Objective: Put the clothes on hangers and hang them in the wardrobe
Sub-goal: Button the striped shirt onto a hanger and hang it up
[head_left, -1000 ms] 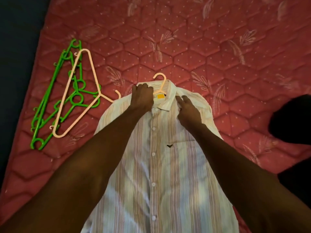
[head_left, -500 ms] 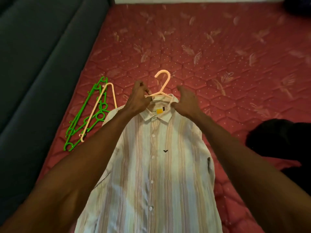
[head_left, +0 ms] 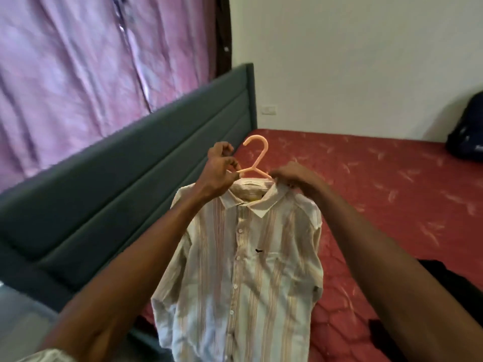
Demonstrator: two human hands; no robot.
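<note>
Shirt (head_left: 243,270): striped, pale cream with tan and faded pink bands, buttoned down the front, small dark emblem on the chest; hangs on the hanger, lifted clear of the mattress, lower hem out of view at the bottom edge.
Hanger (head_left: 257,155): peach plastic, hook uppermost and curving to the left; its shoulders run inside the shirt collar, only the hook, the neck and short stretches of both arms showing.
Left hand (head_left: 220,169): fingers curled, pinching the left arm of the hanger just beside the collar.
Right hand (head_left: 292,175): fingers curled over the right side of the collar where the hanger arm enters; grips cloth and hanger together as far as can be told.
Hands, relation: apart, one on each side of the hook, both clamped on the load.
Mattress (head_left: 379,194): red, quilted, pale leaf print; lies behind and below the shirt.
Headboard (head_left: 146,194): dark grey, padded, along the left of the mattress.
Curtain (head_left: 78,74): pink-violet, pleated, above the headboard.
Wall (head_left: 352,61): off-white, with a switch plate (head_left: 269,110).
Dark bag (head_left: 467,134): far right edge, at the wall.
Dark clothes (head_left: 449,291): on the mattress, lower right, partly behind the right forearm.
</note>
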